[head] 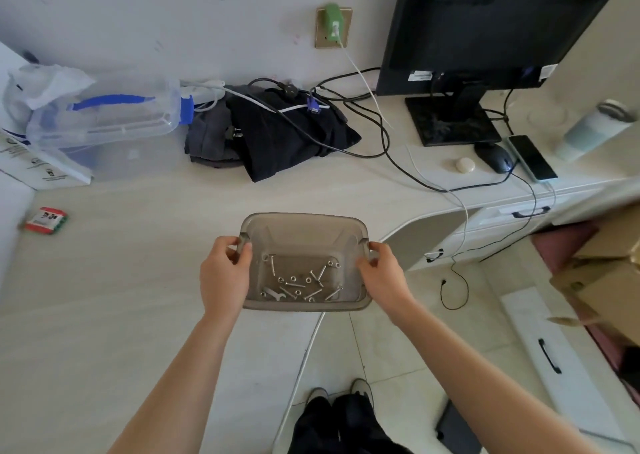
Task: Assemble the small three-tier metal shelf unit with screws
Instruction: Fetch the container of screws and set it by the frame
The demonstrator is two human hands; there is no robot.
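I hold a small bin (304, 231) in the middle of the frame, a see-through gray plastic box with round corners and smooth walls. My left hand (223, 273) grips its left handle, thumb on the rim and fingers curled round it. My right hand (384, 275) grips the right handle the same way. In the bottom lie shiny metal screws (313, 294), little round nuts (293, 278) and a flat small wrench (273, 294), all loose and mixed up. The bin sits at the front edge of the pale, smooth desk (121, 280); I cannot tell if it touches the top. Left of the bin the desk is wide and bare. A small red pack (46, 220) lies at the far left. Dark soft cloth (277, 134) and black cables (374, 131) lie above, near the wall. A black monitor (485, 30) stands at the upper right.
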